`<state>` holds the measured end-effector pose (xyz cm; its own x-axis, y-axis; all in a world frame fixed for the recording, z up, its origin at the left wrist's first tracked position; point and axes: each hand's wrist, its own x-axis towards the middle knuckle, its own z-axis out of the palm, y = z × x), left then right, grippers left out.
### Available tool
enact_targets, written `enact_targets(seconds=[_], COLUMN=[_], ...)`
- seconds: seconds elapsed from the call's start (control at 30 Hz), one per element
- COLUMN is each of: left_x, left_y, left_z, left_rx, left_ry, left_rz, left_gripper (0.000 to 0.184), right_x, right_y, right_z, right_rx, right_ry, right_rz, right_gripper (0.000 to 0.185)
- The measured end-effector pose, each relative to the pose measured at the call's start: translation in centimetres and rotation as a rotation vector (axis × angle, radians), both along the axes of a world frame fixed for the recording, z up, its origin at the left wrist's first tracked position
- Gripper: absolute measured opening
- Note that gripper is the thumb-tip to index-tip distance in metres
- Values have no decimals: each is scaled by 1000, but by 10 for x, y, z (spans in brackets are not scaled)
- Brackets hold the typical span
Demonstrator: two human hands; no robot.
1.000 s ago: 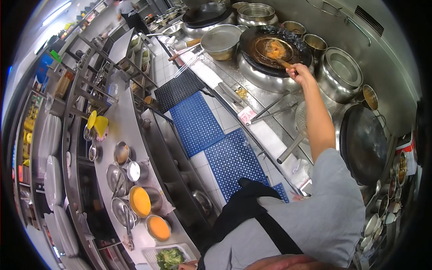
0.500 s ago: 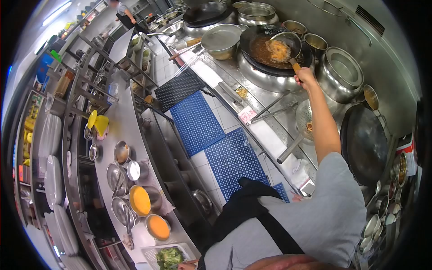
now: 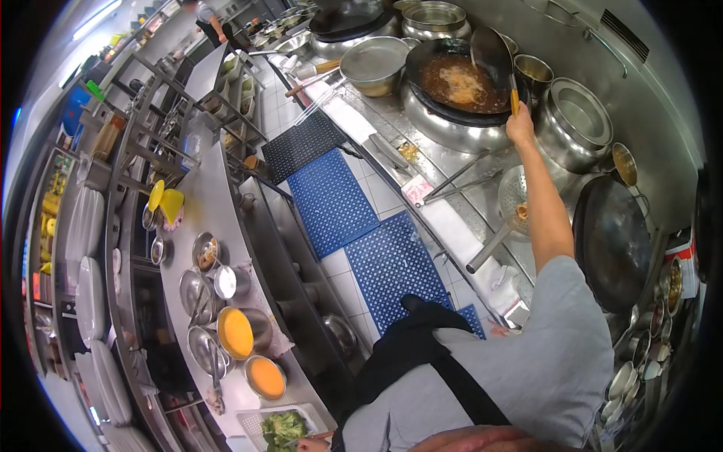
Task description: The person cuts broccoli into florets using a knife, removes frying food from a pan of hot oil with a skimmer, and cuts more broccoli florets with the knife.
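Note:
My right hand (image 3: 520, 125) is closed round the wooden handle of a large round ladle (image 3: 491, 60). The ladle's bowl is tilted up at the wok's far right edge. In the dark wok (image 3: 429, 96), pale orange food (image 3: 463, 84) lies in bubbling brown liquid. At the bottom edge my left hand (image 3: 312, 444) is partly cut off, its fingers closed on a thin brownish item I cannot make out. Beside it is a white basket (image 3: 251, 428) of green leafy vegetables (image 3: 283, 429).
A perforated strainer (image 3: 513, 197) lies below my right forearm. Lidded pots (image 3: 578, 113) and a black wok (image 3: 614, 245) stand at right. Bowls of orange liquid (image 3: 236, 333) are on the left counter (image 3: 226, 282). Blue mats (image 3: 398, 271) cover the floor. Another person (image 3: 209, 22) stands far off.
The ladle has risen and turned from low over the wok to a steep tilt at its far right. The orange food is now spread in the liquid. The view has shifted slightly.

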<state>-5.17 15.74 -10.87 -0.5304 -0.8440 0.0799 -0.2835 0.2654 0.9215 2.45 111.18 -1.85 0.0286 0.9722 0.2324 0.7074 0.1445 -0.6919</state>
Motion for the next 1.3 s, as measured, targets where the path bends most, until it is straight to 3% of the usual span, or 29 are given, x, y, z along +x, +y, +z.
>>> enact_targets(seconds=[0.73,1.13,1.23,1.3], left_x=[2,5,3,2], left_y=[-4,-5,-5,-6], left_z=[2,5,6,6], left_rx=[35,45,47,51], left_ry=[3,6,2,8], left_rz=[-18,-18,-18,-18], left_gripper=[28,28,28,28], right_x=[11,5,4,7], right_y=[-4,7,16,18], right_z=[6,-20,-30,-29], right_rx=[46,-4,31,-136], right_ry=[-98,45,69,199], right_rz=[36,-30,-52,30], right_gripper=[60,59,51,38])
